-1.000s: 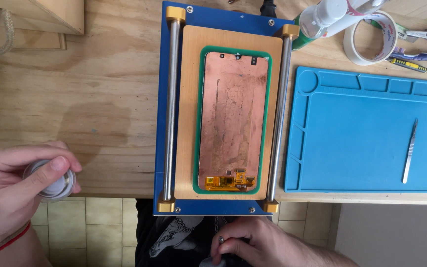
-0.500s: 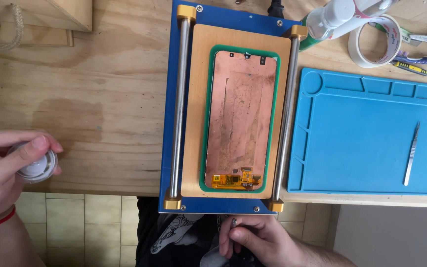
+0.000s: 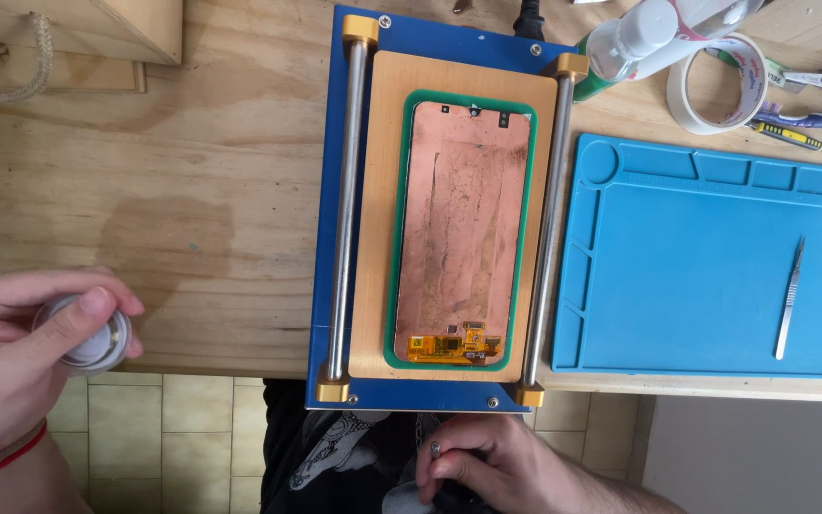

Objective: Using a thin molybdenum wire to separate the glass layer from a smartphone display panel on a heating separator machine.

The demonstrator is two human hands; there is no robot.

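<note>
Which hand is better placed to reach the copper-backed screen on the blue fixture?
Likely right. The right hand sits just below the blue fixture, close to the screen, though it grips something dark. The left hand is far off at the table edge, holding a small round white container.

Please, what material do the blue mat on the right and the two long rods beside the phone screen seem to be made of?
Blue mat: probably silicone or soft rubber, matte, with moulded compartments. Rods: apparently polished steel, shiny grey, held by brass-coloured end blocks.
</note>
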